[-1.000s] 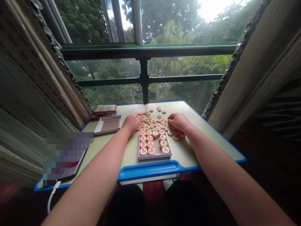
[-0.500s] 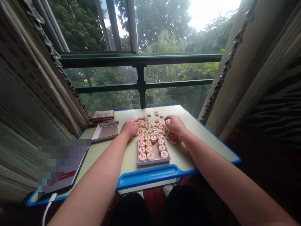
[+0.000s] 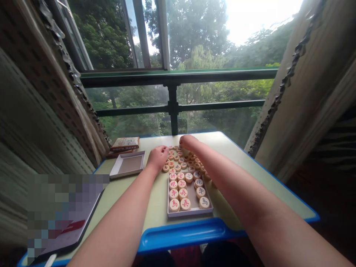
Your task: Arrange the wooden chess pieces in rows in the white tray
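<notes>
Loose round pieces (image 3: 176, 157) are spread across the table (image 3: 158, 200) beyond a shallow box (image 3: 191, 213), in which further pieces (image 3: 183, 193) are set in columns. The left hand (image 3: 159, 157) is placed at the left edge of the spread, the right hand (image 3: 188, 141) at its far side; whether a piece is grasped in either grip cannot be told. A second tray (image 3: 132, 164) is seen at left.
</notes>
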The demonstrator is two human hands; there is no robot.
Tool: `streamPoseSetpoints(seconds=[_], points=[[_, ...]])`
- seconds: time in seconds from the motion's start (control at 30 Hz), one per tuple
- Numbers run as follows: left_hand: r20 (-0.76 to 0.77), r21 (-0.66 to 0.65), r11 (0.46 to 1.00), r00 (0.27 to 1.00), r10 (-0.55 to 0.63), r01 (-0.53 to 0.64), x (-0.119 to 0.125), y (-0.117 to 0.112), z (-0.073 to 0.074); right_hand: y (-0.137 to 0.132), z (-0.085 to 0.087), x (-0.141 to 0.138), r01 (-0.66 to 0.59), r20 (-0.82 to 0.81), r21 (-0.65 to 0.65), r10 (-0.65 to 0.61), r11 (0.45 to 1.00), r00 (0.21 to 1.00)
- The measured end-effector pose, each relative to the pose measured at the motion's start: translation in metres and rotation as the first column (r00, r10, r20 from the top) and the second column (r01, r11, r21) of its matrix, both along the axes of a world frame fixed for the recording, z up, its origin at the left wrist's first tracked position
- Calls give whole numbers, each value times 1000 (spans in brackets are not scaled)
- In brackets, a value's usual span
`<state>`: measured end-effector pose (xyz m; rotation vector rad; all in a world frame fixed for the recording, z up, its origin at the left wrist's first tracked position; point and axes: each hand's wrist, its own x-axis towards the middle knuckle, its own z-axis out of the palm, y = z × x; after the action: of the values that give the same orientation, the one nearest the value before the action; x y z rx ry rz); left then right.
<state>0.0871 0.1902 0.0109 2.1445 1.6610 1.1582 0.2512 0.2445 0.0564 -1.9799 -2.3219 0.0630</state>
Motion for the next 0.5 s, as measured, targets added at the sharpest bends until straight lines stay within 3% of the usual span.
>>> streamPoseSetpoints(seconds=[0.1,0.2,0.27,0.37,0.5], points=[[-28,16,1000,1000,-1,1,1,0,1,2,-2,0,-8,-55,23,9,1000,998],[-60,-7,1000,998,10,-11,0,-2,2,-15,5,3,2,-128,75,8,997,992],[-97,-35,999,995,-2,-2,0,-4,2,-39,15,6,31,-264,147,9,989,965],[-129,-60,998,991,-43,36,1,-5,2,-87,30,12,-15,-469,111,66,994,881],[-74,-50,998,997,-36,33,1,-5,2,-141,33,25,-229,-612,94,237,969,755]])
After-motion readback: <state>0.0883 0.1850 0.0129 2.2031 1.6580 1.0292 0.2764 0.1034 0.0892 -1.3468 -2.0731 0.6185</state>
